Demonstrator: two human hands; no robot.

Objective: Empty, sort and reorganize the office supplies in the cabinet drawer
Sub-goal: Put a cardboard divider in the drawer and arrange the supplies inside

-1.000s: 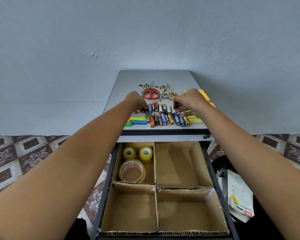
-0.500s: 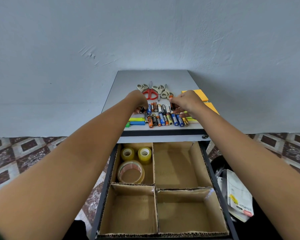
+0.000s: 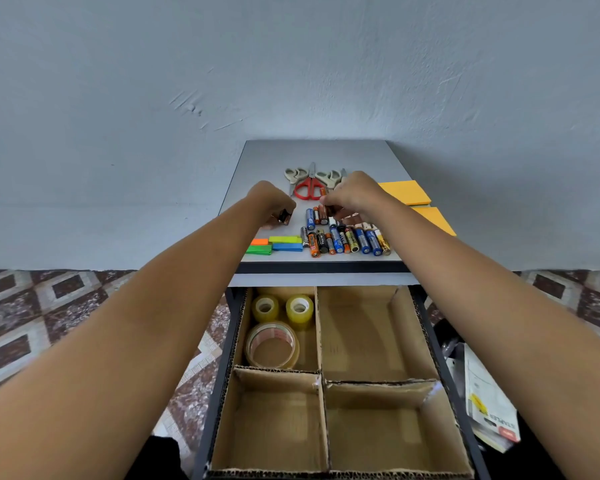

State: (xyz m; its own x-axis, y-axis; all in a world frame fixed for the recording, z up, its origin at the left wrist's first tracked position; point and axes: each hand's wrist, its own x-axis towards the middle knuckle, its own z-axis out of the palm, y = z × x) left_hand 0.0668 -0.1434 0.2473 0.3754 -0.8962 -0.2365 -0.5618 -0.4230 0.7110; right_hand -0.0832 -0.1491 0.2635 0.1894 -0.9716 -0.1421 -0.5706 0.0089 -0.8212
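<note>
Several batteries lie in rows on the grey cabinet top. My left hand grips a couple of dark batteries at the left end of the rows. My right hand pinches a battery above the back row. Behind the hands lie red scissors among beige scissors. Coloured sticky strips lie at the front left, orange note pads at the right. Below, the open drawer holds a cardboard divider with three tape rolls in its back left compartment.
The wall stands right behind the cabinet. A tiled floor spreads on both sides. A white stapler package lies on the floor to the right of the drawer. The other three drawer compartments hold nothing.
My right hand has shifted left along the back row and lifted a battery. My left hand has drawn slightly left and away from the rows, holding batteries.
</note>
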